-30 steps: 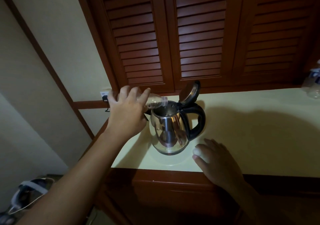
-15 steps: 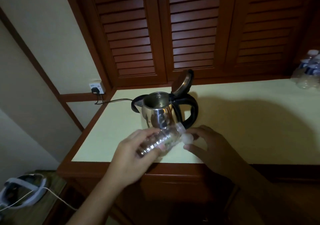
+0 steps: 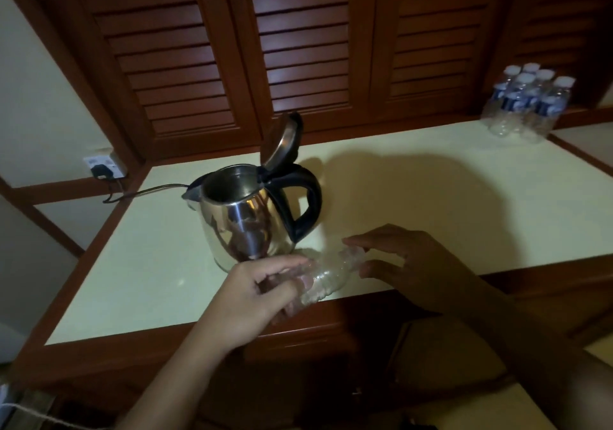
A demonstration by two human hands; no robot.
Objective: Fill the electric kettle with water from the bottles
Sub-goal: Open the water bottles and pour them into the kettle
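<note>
A steel electric kettle [image 3: 245, 224] with a black handle stands on the cream counter [image 3: 431, 197], its lid [image 3: 285, 141] tipped up and open. Just in front of it my left hand [image 3: 252, 300] grips the body of a clear plastic bottle [image 3: 328, 273], held tilted over the counter's front edge with its neck pointing right. My right hand [image 3: 414, 263] meets that neck, index finger and thumb closed round the cap end, and the cap itself is mostly hidden by the fingers. The bottle looks empty.
Several capped water bottles [image 3: 527, 104] with blue labels stand at the counter's far right corner. The kettle's black cord [image 3: 149, 190] runs left to a wall socket [image 3: 102, 167]. Louvred wooden doors rise behind the counter.
My left hand has pulled the bottle away from the kettle's mouth and lowered it in front of the kettle. My right hand brought the white cap to the bottle's neck.
</note>
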